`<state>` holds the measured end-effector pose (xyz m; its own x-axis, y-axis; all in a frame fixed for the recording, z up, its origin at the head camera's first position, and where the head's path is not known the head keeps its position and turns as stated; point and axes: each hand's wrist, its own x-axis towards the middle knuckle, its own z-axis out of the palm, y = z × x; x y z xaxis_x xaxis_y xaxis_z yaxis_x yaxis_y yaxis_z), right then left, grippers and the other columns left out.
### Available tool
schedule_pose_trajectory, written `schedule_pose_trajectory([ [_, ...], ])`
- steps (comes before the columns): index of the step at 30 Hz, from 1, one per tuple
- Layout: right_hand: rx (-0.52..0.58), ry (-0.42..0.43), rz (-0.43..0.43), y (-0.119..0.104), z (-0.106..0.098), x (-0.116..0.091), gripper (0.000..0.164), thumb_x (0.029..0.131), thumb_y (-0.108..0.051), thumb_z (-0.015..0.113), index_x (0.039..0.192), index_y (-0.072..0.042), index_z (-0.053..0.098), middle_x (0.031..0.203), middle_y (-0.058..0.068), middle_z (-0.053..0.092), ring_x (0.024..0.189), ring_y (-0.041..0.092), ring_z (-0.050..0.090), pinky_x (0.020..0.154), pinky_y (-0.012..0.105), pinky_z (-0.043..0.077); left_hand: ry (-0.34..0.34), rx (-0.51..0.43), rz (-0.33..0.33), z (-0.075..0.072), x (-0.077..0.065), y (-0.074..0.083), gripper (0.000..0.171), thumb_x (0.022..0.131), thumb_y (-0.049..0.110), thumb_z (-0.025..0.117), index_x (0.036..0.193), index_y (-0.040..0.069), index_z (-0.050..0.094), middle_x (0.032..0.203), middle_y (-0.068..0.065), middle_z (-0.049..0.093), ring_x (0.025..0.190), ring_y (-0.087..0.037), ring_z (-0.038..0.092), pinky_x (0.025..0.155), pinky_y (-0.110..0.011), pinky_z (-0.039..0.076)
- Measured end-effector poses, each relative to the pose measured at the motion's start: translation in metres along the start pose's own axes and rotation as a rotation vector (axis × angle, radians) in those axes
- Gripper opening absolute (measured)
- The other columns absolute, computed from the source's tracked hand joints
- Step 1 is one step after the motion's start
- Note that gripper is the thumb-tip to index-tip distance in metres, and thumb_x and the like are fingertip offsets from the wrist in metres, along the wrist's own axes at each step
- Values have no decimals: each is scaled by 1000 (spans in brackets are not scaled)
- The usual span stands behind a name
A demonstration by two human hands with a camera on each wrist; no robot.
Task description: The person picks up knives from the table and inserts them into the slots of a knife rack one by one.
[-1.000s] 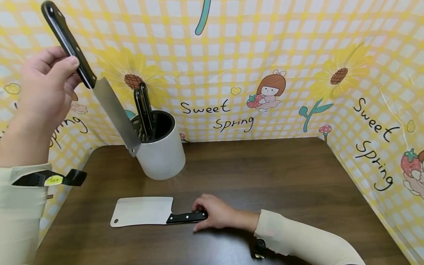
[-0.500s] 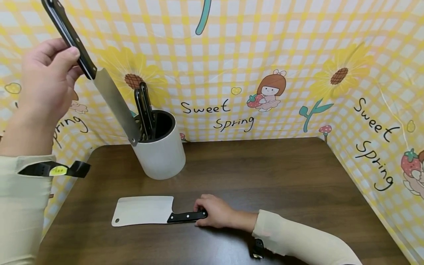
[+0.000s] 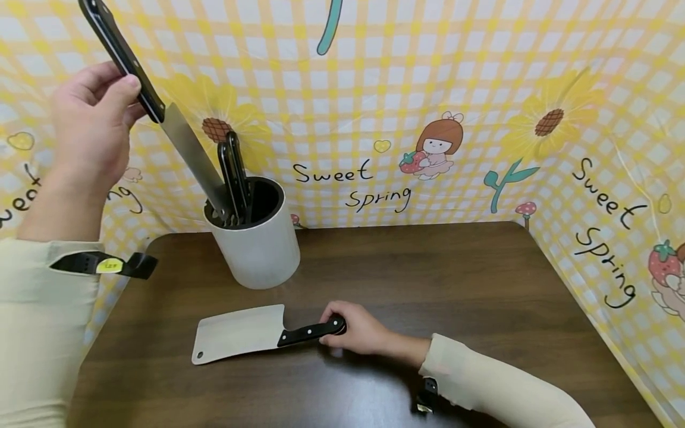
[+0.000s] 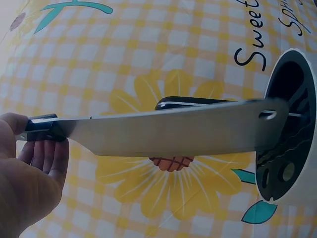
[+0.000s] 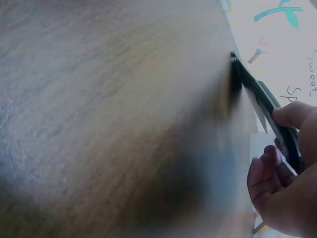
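Note:
My left hand (image 3: 95,128) pinches the black handle of a kitchen knife (image 3: 192,151), thumb on the near side. The blade slants down to the right, its holed end at the slotted insert of a white knife holder (image 3: 262,255). In the left wrist view, the wide blade (image 4: 173,131) overlaps the holder's mouth (image 4: 285,124). Lower down, my right hand (image 3: 358,328) grips the end of a cleaver's (image 3: 241,333) black handle. That handle is tilted up, while the broad blade stays low over the table. The right wrist view shows the hand (image 5: 290,183) around the dark handle (image 5: 272,109).
Black-handled tools (image 3: 234,172) stand upright in the holder, right beside the left knife's blade. The brown wooden table (image 3: 428,279) meets a yellow checked cloth (image 3: 342,89) at the back and sides.
My left hand has moved up and right, bringing the blade's end from outside the holder's left rim to over its opening. My right hand has raised the cleaver's handle end, tilting it.

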<state>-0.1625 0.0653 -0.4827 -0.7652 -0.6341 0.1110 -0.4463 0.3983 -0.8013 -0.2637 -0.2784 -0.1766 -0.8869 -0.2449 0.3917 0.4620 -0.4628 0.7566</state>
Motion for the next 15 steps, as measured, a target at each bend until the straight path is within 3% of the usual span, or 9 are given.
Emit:
schedule_pose_trajectory([
  [5, 249, 45, 21, -4, -8, -1, 21, 85, -9, 82, 100, -11, 67, 81, -7, 64, 67, 3, 54, 63, 18, 46, -22, 37, 6, 3, -1, -5, 17, 93, -14, 64, 110, -12, 65, 102, -17, 65, 86, -23, 64, 70, -26, 60],
  [10, 500, 111, -48, -8, -17, 1, 20, 87, 3, 77, 101, 1, 63, 105, 15, 74, 69, 5, 51, 59, 15, 41, -48, 84, 22, 6, -2, -12, 17, 92, -12, 66, 109, -11, 67, 101, -15, 64, 88, -21, 62, 70, -24, 59],
  [15, 651, 166, -154, -16, -29, 3, 20, 88, 11, 70, 99, 10, 54, 117, 33, 67, 88, 6, 66, 67, 14, 47, -48, 100, 10, 8, 0, -17, 18, 91, -11, 68, 109, -8, 68, 101, -14, 63, 89, -20, 61, 70, -23, 59],
])
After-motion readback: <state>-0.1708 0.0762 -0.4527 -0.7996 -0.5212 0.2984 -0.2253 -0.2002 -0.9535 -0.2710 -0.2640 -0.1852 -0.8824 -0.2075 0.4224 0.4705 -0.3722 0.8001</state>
